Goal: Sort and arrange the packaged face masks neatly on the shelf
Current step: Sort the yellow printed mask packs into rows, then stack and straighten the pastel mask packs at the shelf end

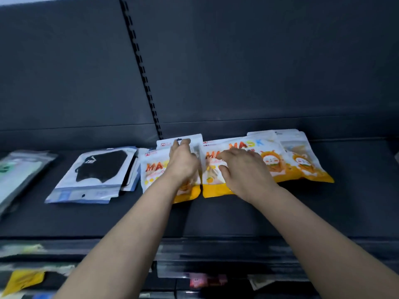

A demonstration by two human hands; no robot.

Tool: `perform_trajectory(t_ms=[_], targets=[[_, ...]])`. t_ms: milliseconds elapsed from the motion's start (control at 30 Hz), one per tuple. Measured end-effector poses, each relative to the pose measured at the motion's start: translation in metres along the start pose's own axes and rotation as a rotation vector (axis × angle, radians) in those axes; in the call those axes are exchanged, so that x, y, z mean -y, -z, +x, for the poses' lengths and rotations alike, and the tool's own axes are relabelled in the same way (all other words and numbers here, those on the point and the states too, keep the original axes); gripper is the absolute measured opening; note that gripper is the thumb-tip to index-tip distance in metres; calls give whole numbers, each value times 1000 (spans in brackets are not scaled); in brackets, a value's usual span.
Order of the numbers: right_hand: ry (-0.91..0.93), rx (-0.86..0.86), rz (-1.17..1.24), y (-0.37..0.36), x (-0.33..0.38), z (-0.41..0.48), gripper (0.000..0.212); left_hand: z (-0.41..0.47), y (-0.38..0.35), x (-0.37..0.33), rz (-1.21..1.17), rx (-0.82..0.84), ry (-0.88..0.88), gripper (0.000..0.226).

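I see the left hand [183,162] gripping the top edge of one orange mask packet [166,141] on the shelf [216,216], and the right hand [244,171] spread flat on the overlapping row [302,165] beside it (slippery film, I'd guess), so a tug could skew that row.

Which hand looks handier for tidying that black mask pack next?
Left, probably, once it lets go of the white-topped pack. The left hand is nearer the black pack, left of the orange packs; the right hand would have to cross over.
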State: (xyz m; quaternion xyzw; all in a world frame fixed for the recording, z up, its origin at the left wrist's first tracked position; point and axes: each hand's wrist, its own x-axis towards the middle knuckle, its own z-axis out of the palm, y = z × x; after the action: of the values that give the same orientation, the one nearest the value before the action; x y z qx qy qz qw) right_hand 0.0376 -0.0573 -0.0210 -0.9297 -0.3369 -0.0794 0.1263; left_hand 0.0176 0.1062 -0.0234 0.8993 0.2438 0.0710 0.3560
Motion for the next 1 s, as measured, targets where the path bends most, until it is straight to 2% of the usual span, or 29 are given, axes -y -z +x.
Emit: perform_trajectory(t_ms=[67, 300, 633, 700, 767, 1000], targets=[[42, 21, 12, -2, 8, -1, 32, -8, 10, 8, 47, -36, -27, 55], [187, 25, 113, -16, 59, -8, 34, -65, 55, 51, 331, -74, 52, 39], [358, 88, -33, -28, 176, -7, 29, -116, 147, 141, 321, -132, 125, 20], [380, 82, -51, -35, 209, -6, 28, -125, 169, 169, 307, -165, 119, 13], [387, 98, -43, -45, 248, -4, 29, -137, 193, 197, 307, -167, 115, 17], [493, 104, 67, -79, 429, 6, 31, -168, 310, 317, 320, -261, 158, 19]])
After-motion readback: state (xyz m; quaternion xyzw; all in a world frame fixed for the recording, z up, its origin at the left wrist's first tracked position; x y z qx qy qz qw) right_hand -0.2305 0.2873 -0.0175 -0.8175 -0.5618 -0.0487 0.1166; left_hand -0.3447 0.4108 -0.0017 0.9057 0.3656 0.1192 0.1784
